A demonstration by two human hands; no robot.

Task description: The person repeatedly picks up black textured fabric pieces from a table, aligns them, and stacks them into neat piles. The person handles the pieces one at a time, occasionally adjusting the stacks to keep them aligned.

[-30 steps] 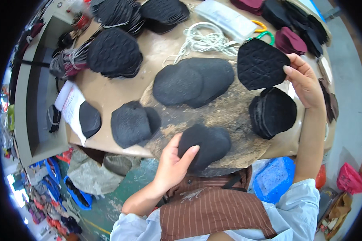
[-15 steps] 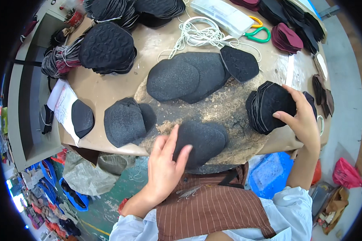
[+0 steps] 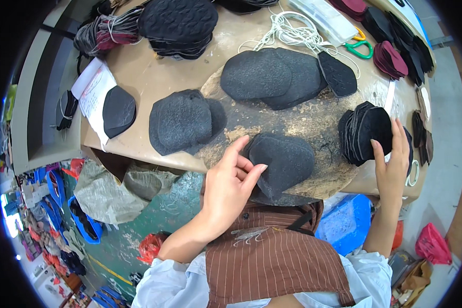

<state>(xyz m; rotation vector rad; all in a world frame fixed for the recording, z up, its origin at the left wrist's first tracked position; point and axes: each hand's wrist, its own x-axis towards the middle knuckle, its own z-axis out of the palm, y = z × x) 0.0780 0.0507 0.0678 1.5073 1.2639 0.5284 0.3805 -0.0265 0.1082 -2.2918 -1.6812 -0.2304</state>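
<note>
Dark, rounded-cornered fabric pads lie in a small pile [image 3: 287,163] on the worn board [image 3: 326,174] in front of me. My left hand [image 3: 231,185] is at the pile's left edge, its thumb and forefinger apart, the other fingers curled. To the right stands a fanned stack of black fabric pieces [image 3: 353,134]. My right hand [image 3: 392,161] grips the right edge of the top piece, thumb over its face and fingers along the side. Farther back are overlapping dark pads [image 3: 256,76] with a smaller black piece [image 3: 338,74] at their right end.
Another dark pad pile [image 3: 180,123] sits left of the board. Behind are a black bundle [image 3: 178,25], tangled white cord [image 3: 292,28], green-handled scissors [image 3: 360,49] and maroon pieces [image 3: 390,59]. A paper sheet [image 3: 93,92] lies at left. A blue bin [image 3: 346,223] stands below the table.
The whole view has shifted, so the table's things sit farther right and higher. The front pads look more evenly stacked. A smoother black face now shows on top of the right-hand stack.
</note>
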